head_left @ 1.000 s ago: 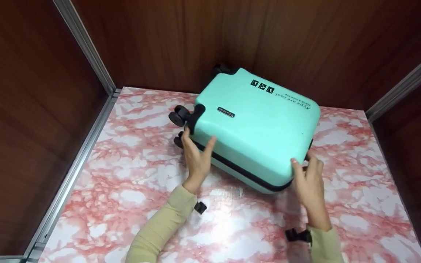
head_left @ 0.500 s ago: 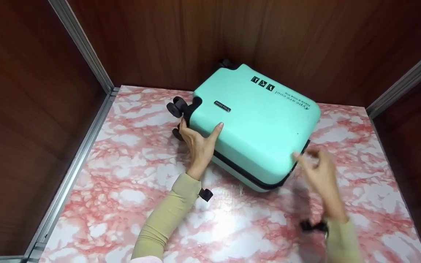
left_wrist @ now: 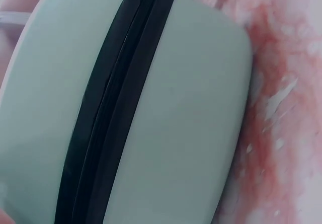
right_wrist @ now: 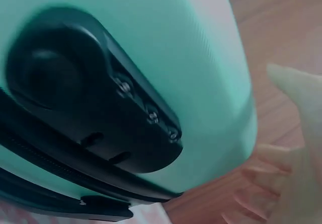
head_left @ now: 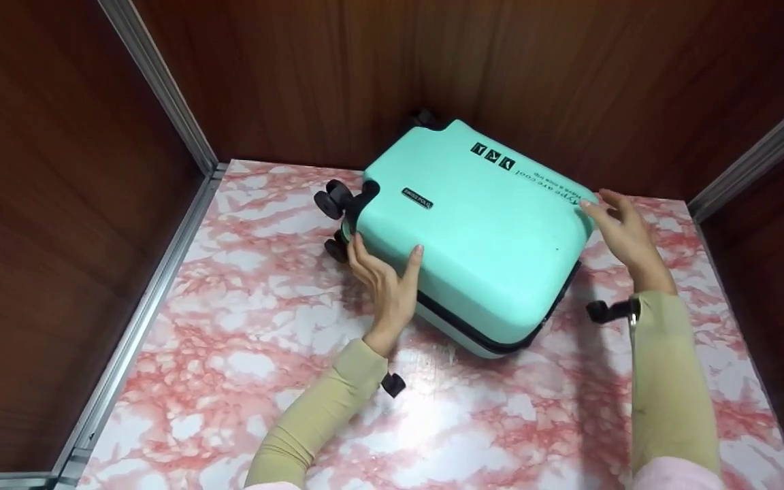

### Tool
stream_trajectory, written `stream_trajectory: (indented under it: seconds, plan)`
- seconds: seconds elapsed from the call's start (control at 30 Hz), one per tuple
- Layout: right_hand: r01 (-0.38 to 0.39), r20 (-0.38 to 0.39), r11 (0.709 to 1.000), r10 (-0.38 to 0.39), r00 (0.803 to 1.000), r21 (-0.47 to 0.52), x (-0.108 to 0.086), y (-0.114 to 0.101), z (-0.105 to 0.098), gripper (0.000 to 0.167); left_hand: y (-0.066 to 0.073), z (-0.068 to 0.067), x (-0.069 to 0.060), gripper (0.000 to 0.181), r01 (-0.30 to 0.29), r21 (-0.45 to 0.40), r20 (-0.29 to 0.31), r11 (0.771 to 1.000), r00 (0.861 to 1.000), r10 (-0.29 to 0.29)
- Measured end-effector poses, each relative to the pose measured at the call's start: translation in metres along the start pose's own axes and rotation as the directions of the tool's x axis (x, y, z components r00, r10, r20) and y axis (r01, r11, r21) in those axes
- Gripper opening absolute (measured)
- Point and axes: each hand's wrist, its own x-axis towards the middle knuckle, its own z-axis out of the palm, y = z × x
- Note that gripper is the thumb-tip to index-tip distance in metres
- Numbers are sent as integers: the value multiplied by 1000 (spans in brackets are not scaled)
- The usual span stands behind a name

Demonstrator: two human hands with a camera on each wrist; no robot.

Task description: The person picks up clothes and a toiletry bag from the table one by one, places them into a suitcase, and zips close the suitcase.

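A mint-green hard-shell suitcase (head_left: 474,224) lies at a slant with its printed face up, its black wheels (head_left: 331,201) pointing left. My left hand (head_left: 388,289) rests on the near left corner, thumb extended along the shell and fingers reaching toward the wheel end. At the far right corner is my right hand (head_left: 627,235), fingers spread, its thumb close to or touching the shell; contact is unclear. In the right wrist view a black combination lock (right_wrist: 95,98) shows on the suitcase's end. A dark zipper band (left_wrist: 113,108) fills much of the left wrist view.
Red-and-white marbled surface (head_left: 229,381) lies beneath the suitcase. Dark wood panels (head_left: 297,68) stand behind and on both sides, with a metal strip (head_left: 160,88) along the left corner. The far end of the suitcase lies close to the back panel.
My right hand has left the near right end by the lock and moved up to the far right corner. My left hand has shifted slightly right, and the suitcase has turned only a little.
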Motion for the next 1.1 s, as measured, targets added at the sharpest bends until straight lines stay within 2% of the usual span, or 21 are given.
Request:
stream_trajectory:
  seconds: [0.13,0.27,0.4,0.63,0.83,1.0,1.1]
  plan:
    - [-26,107,998,20,994,56,12,5,1,97,2,2,-14,111,-17,-11,56,1000,998,18]
    - [-15,130,996,3,991,90,15,9,4,96,0,2,-21,109,-70,-55,80,996,994,74]
    - [1,108,994,-13,994,106,12,11,7,93,-3,1,-23,107,-100,-83,85,992,991,107]
    - [25,63,991,-34,997,133,0,15,12,83,-9,-7,-17,100,-105,-91,100,990,988,114]
    - [-13,14,992,11,1000,122,-32,22,15,86,-7,-16,-13,87,-67,-96,115,993,990,78]
    - [24,-93,996,-15,996,89,-58,26,25,79,-7,-21,-11,77,-66,-105,126,992,989,79]
    - [26,-156,999,-18,988,47,-72,27,31,80,-7,-25,-5,73,-63,-102,162,993,984,79]
